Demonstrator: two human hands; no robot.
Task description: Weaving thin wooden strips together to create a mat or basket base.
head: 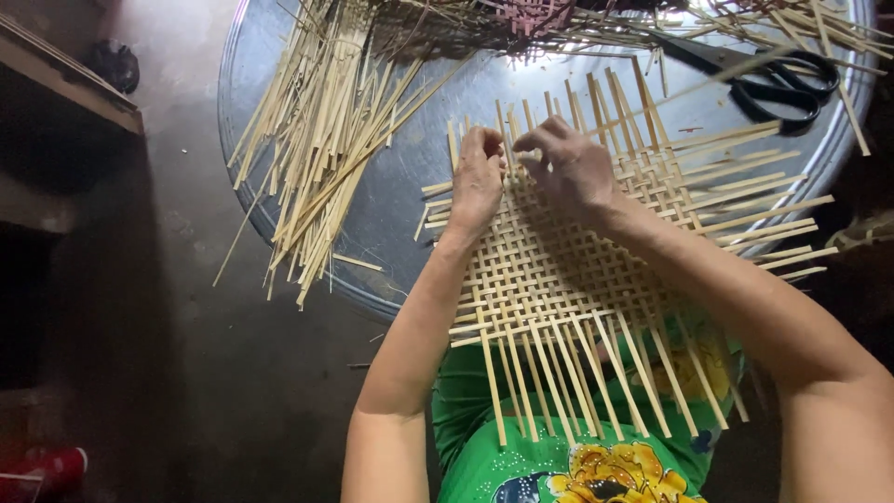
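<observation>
Bamboo under both hands. Left hand (pixel 477 182) lies palm-down on the upper left corner of the pale flat woven bamboo-strip mat (pixel 568 270), fingers together and curled over the strip ends; whether it pinches one strip I cannot tell. Right hand (pixel 570 166) sits just beside it, touching the weave, fingers bent and closed on the strips near the far edge, thumb side toward the left hand. Both are on the far end of the mat, so the working edge lies directly under the fingertips, with the right hand slightly further out.

Mat runs its long axis from the lap up onto the round grey metal tray (pixel 391 186), loose strip ends fanning out toward the body and to the right. Left of the hands, well apart, a loose pile of cut pale bamboo strips (pixel 321 140) lies on the tray, pointing roughly away from the body. Black-handled scissors (pixel 759 79) lie at the tray's far right, beyond the right hand. Green floral garment (pixel 559 461) below.
</observation>
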